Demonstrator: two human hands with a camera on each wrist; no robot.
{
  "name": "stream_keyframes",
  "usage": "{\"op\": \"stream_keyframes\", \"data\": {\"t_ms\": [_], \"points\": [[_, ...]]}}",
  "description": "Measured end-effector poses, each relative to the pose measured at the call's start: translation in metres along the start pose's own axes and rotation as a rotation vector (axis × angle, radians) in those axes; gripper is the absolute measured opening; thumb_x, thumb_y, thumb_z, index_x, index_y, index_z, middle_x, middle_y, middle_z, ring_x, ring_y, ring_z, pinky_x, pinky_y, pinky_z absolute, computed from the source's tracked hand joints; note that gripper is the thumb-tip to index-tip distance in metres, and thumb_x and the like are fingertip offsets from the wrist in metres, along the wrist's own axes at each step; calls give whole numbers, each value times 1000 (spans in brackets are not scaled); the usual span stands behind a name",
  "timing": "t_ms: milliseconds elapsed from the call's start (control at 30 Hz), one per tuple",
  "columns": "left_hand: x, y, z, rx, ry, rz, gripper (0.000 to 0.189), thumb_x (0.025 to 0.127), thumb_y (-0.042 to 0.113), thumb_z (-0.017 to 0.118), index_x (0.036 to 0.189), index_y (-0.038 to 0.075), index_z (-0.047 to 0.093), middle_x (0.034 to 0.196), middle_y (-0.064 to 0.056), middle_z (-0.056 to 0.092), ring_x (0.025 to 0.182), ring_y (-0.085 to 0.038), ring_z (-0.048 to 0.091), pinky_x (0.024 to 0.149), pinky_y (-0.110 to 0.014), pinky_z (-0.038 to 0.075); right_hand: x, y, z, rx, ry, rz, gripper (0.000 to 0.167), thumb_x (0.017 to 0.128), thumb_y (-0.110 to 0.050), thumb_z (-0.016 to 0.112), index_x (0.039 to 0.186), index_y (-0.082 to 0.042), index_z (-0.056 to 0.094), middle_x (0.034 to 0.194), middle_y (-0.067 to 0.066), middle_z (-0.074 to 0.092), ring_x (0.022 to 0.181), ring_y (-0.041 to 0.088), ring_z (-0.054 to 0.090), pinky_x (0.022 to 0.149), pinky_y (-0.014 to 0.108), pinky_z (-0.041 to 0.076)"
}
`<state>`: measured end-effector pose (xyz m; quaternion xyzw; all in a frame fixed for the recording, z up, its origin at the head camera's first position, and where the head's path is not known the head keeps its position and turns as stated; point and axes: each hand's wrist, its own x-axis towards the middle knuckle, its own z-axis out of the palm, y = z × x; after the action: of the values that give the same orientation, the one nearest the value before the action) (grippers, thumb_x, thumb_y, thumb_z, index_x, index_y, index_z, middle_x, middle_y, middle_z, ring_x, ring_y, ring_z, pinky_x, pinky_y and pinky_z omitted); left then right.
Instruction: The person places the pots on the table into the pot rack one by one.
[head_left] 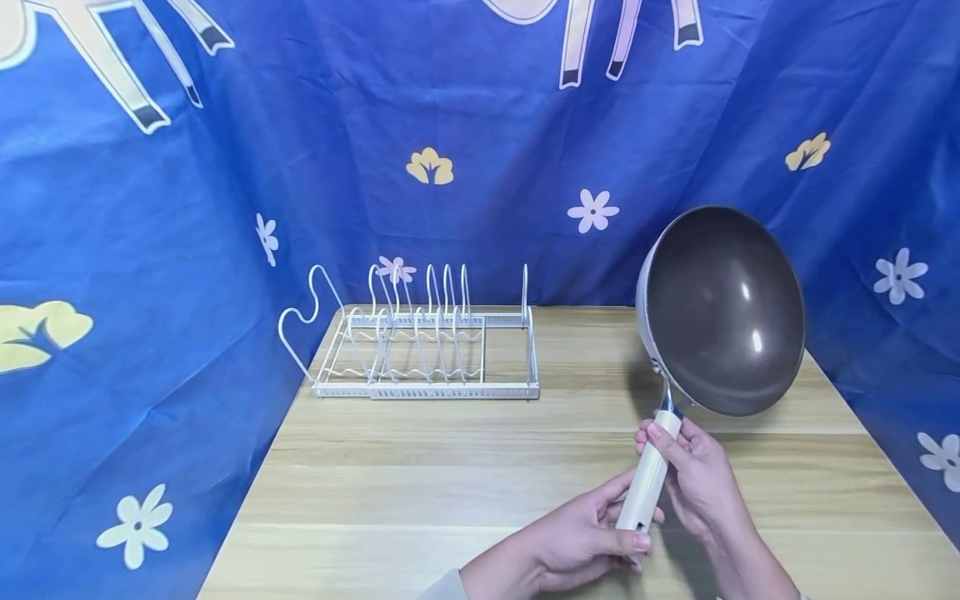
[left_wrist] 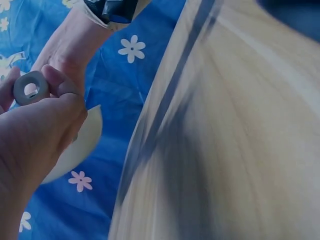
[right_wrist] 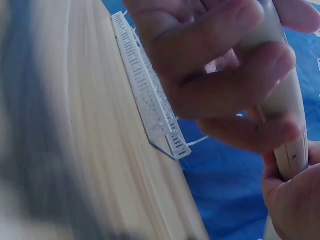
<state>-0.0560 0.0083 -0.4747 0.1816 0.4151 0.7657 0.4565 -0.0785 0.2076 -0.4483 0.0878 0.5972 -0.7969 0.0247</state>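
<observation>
A deep wok-like pan (head_left: 723,312) with a dark inside and pale outside is held up over the right side of the table, its inside facing the head camera. My right hand (head_left: 705,483) grips the upper part of its cream handle (head_left: 651,471), near the metal neck. Lower down, my left hand (head_left: 573,537) holds the handle's end between thumb and fingers. The left wrist view shows the handle's round butt (left_wrist: 31,88) with a hole in it. In the right wrist view the curled right fingers (right_wrist: 235,75) wrap the handle above the left hand (right_wrist: 297,200).
A white wire rack (head_left: 450,392) with several upright loops stands at the back left of the wooden table (head_left: 420,483). Blue patterned cloth (head_left: 480,167) hangs behind the table and along both sides.
</observation>
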Motion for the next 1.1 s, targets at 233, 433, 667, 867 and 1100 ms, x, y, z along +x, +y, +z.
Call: {"op": "stream_keyframes", "data": {"t_ms": [233,433,667,867,1100], "points": [[0,5,-2,-79,-33,-9,65,113,6,50,171,29,31,125,6,68,99,-6,68,86,-21,58,1,2,-2,118,-68,-45,16,112,-9,58,124,-16,65,111,-5,73,100,7,72,98,19,62],[0,5,-4,-89,-32,-18,72,110,-2,53,170,32,31,128,3,67,94,-10,72,92,-27,64,2,5,-5,174,-152,-67,22,113,-7,53,127,-17,66,116,-4,71,102,7,71,98,20,62],[0,6,-6,-39,-62,-23,58,108,3,61,163,14,43,139,9,65,114,-8,70,94,-27,64,1,5,-4,217,-281,-101,26,114,-3,49,134,-12,62,118,-3,70,103,6,72,97,20,62],[-5,4,-8,9,-53,-31,54,108,0,59,159,11,50,131,10,69,106,-7,72,94,-27,64,0,8,-1,197,-320,-89,30,113,-2,48,137,-15,62,119,-5,73,104,6,74,96,20,62],[-13,-4,-12,80,55,-30,51,105,-1,66,154,7,55,124,3,68,95,-11,75,91,-28,66,0,16,8,85,-296,-85,29,112,-2,53,137,-15,60,123,-3,76,108,9,76,101,25,63]]}}
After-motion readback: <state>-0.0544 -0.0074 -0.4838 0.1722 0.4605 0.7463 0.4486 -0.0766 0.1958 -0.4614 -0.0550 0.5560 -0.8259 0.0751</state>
